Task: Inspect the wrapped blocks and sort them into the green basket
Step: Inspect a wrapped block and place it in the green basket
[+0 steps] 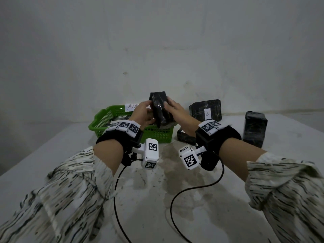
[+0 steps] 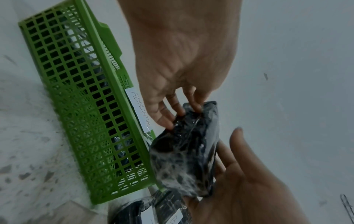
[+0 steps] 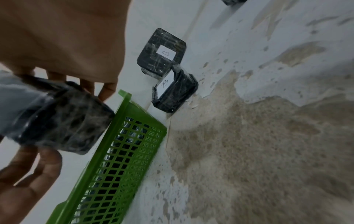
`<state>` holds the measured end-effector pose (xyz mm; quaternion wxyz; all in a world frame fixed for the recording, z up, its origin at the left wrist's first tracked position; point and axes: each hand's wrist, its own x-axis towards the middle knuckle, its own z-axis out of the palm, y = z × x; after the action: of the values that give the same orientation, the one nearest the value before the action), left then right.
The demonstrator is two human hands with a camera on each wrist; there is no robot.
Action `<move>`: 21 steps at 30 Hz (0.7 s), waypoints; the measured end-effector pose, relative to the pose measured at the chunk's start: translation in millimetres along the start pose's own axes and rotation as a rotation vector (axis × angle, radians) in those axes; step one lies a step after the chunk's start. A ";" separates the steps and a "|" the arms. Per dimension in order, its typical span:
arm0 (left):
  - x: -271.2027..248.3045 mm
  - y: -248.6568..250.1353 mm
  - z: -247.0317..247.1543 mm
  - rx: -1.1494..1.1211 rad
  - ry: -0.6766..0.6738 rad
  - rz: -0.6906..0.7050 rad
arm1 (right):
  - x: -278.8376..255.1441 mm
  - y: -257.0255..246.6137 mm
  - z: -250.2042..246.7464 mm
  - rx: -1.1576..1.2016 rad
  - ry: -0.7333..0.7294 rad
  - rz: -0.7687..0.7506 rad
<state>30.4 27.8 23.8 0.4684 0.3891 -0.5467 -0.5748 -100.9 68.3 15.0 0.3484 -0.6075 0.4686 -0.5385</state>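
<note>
**Both hands on one wrapped block, held above the basket**

Big pale table point(image 1: 52, 155) fills the room's floor of view, its surface stained and flaking in the middle, a grey wall right behind it. On the far side sits the green basket point(image 1: 157, 134), lattice-walled, with a white paper label point(image 1: 131, 106) on its far rim and dark wrapped shapes lying inside it. To the right of the basket stands a black wrapped block marked B point(image 1: 206, 109) against the wall, and another B block point(image 3: 175, 92) lies flat just beside the basket's right end, nearer than the first. Further right, well apart, a third dark block point(image 1: 255, 128) stands on its own.

And up in the air, over the basket's right part, there's the held block point(image 1: 159, 109), black under shiny film, upright. Left hand point(image 1: 142, 114) grips it from the left, fingers curled around its edge. Right hand point(image 1: 175, 109) closes on it from the right, fingertips point(image 2: 179, 112) pressing into the wrap at the top. Marker-tagged wrist bands on both arms, cables trailing over the near table.
</note>
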 end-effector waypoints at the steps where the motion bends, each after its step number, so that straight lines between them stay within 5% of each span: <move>1: -0.8 -0.1 -0.1 -0.028 -0.035 -0.028 | 0.0 -0.8 -0.9 -0.026 0.037 -0.030; 10: 1.2 -5.9 -14.7 0.021 -0.161 -0.005 | 0.2 -8.3 -8.0 0.045 0.193 0.035; 15: -4.9 -2.5 -12.3 -0.030 -0.213 0.021 | 0.7 -2.5 0.2 0.082 -0.023 0.259; 21: -11.7 0.0 -13.4 0.025 -0.226 0.013 | -3.4 -5.0 6.4 0.132 0.020 0.236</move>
<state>46.3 35.6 21.7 0.4025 0.3240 -0.6058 -0.6050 -93.5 72.6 17.4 0.4439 -0.5182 0.5040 -0.5296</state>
